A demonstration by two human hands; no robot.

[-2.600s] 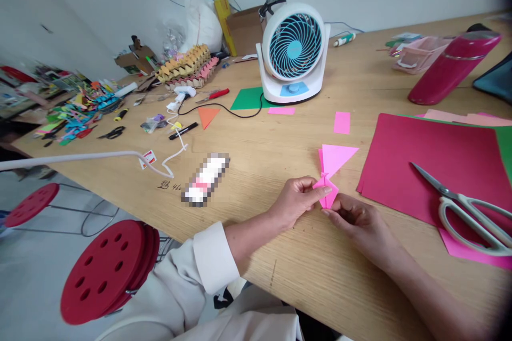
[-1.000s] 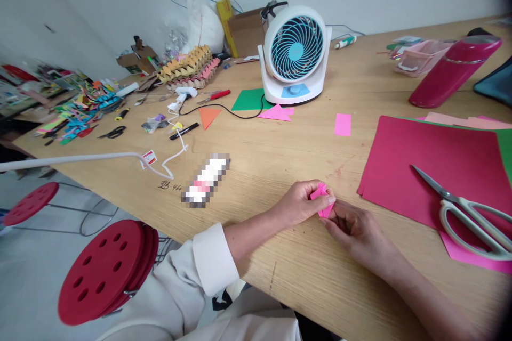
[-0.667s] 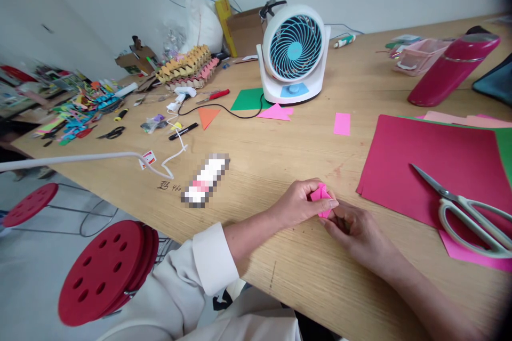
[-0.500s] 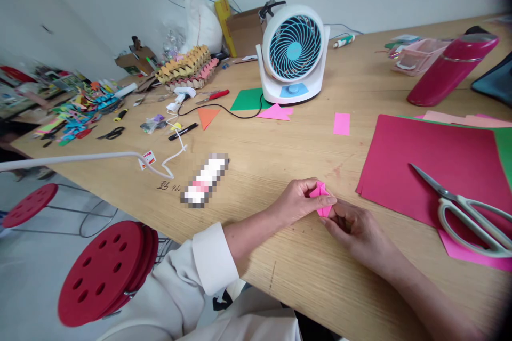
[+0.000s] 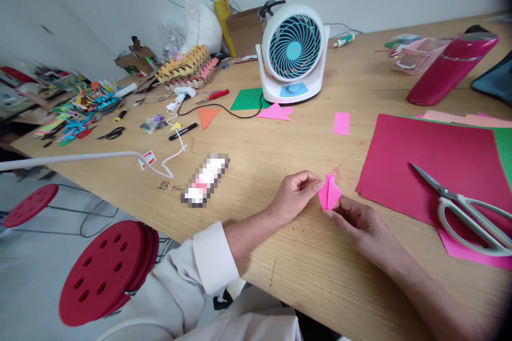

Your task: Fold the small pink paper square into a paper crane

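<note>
A small piece of folded pink paper (image 5: pixel 330 195), with a crease down its middle and a narrow top, is held up above the wooden table (image 5: pixel 256 154). My left hand (image 5: pixel 298 194) pinches its left edge between thumb and forefinger. From below and the right, my right hand (image 5: pixel 358 224) grips its lower tip, thumb in front and fingers behind. Right of my hands, scissors with pale handles (image 5: pixel 460 205) lie on dark red sheets of paper (image 5: pixel 424 160). A loose pink paper rectangle (image 5: pixel 341 123) lies beyond my hands.
A white fan (image 5: pixel 294 53) stands at the back. Left of my hands lies a blurred-out phone-shaped object (image 5: pixel 206 180), with a white cable (image 5: pixel 120 155) nearby. A magenta bottle (image 5: pixel 452 69) leans at the right. Red stools (image 5: pixel 102 272) are below the table's left edge.
My left thumb has drawn back from across the folded paper to its left edge, so more of its front shows. The paper has shifted slightly up and right.
</note>
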